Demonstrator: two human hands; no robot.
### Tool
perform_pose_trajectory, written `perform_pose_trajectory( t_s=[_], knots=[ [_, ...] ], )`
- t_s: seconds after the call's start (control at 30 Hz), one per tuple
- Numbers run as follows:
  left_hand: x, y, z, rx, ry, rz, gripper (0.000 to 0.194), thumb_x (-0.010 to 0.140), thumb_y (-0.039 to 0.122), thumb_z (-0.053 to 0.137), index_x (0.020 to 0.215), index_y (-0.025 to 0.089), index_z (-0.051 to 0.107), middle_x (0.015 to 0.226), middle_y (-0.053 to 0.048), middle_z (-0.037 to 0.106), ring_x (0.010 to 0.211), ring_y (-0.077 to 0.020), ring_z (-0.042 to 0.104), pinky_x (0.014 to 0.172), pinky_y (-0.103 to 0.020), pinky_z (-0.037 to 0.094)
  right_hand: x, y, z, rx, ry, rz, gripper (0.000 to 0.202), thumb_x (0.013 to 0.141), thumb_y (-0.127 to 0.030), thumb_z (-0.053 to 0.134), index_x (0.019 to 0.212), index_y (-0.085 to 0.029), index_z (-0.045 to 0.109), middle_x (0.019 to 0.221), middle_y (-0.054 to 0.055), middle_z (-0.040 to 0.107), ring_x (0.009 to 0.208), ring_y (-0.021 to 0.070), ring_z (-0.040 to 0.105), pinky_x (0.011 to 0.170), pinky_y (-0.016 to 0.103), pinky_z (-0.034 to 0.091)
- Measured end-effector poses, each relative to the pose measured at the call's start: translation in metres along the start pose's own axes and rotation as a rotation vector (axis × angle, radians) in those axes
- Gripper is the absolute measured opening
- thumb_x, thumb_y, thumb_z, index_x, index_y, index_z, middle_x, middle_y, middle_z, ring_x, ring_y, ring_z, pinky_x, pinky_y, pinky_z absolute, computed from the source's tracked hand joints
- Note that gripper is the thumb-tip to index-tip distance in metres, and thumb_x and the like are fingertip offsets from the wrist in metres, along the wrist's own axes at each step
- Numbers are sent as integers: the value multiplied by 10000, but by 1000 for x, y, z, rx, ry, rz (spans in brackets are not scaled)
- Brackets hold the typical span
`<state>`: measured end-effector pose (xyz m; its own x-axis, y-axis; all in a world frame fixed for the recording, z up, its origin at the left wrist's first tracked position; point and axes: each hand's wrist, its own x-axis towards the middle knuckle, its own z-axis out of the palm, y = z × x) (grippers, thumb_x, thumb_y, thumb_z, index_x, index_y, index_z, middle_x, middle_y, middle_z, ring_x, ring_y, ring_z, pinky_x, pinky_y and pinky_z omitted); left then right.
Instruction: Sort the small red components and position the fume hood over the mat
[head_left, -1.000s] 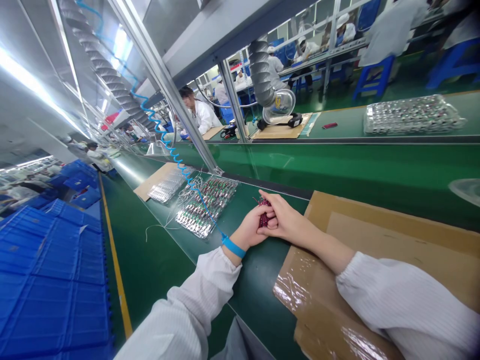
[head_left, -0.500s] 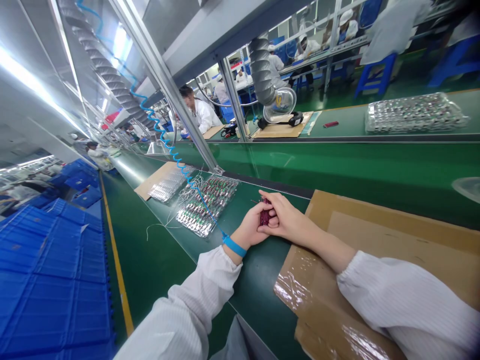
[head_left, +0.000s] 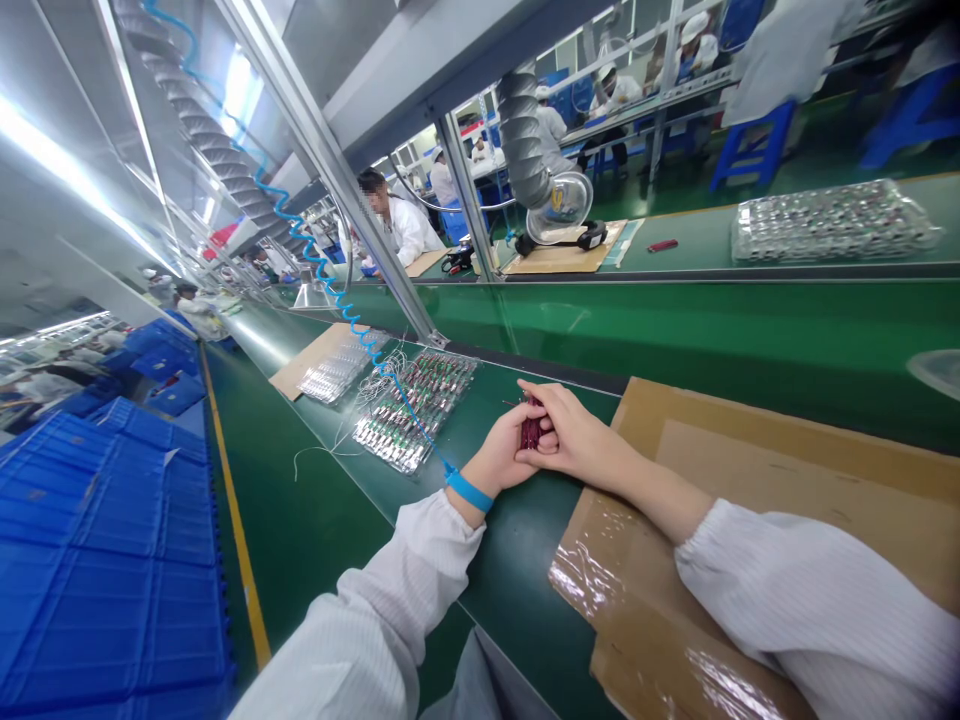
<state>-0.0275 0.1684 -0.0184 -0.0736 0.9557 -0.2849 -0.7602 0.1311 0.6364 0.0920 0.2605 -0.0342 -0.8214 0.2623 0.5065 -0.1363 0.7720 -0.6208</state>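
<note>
A small bundle of dark red pieces [head_left: 531, 432] sits between my two hands, above the green bench [head_left: 517, 540]. My left hand [head_left: 501, 452], with a blue strap at the wrist, is closed around the bundle from the left. From the right, my right hand [head_left: 574, 435] wraps its fingers over the same bundle, and the hands touch. Part of the bundle is hidden by the fingers. Left of my hands lies a clear tray of small metal, green and red parts [head_left: 416, 410].
Brown cardboard [head_left: 810, 480] covers the bench at the right. A coiled blue cord [head_left: 360, 335] runs to my left wrist strap. A second clear tray [head_left: 337, 370] lies further left, blue bins [head_left: 112, 560] stand far left. Across the green strip is a stack of filled trays [head_left: 832, 225].
</note>
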Motion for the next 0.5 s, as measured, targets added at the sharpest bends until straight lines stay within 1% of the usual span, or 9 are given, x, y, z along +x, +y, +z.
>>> perform_pose_trajectory(
  t_s=[0.1,0.2,0.27,0.37,0.5],
  knots=[
    [-1,0,1,-16,-13,8,189,851,217,583,693,119,555,626,-6,464,474,-97,474,383,-166,308,0,-1,0,-1,1,-2,941,833,-492,771,1577,-346,214,1416,95,468,1344,306,451,1116,507,461],
    [-2,1,3,-42,-33,29,225,891,293,567,747,120,578,683,-16,502,495,-110,507,392,-177,337,0,-3,-1,1,9,16,927,833,-490,769,1572,-334,230,1415,105,466,1345,311,451,1110,510,465],
    [-3,2,4,-56,-39,34,291,934,366,538,783,123,591,703,-21,518,512,-121,530,407,-186,370,1,-4,-2,2,12,30,922,832,-485,772,1567,-327,239,1412,105,465,1341,306,452,1113,504,463],
    [-2,2,5,-68,-30,25,411,989,463,483,785,124,593,681,-22,516,509,-131,542,422,-197,406,1,-4,-2,-1,1,41,903,830,-481,773,1552,-306,259,1414,105,459,1338,297,457,1119,490,460],
    [1,1,3,-69,-20,14,434,1015,461,471,781,118,597,679,-25,519,491,-126,537,398,-192,388,2,-3,-1,4,-6,57,870,824,-497,774,1517,-273,298,1391,111,470,1292,294,498,1085,477,488]
  ],
)
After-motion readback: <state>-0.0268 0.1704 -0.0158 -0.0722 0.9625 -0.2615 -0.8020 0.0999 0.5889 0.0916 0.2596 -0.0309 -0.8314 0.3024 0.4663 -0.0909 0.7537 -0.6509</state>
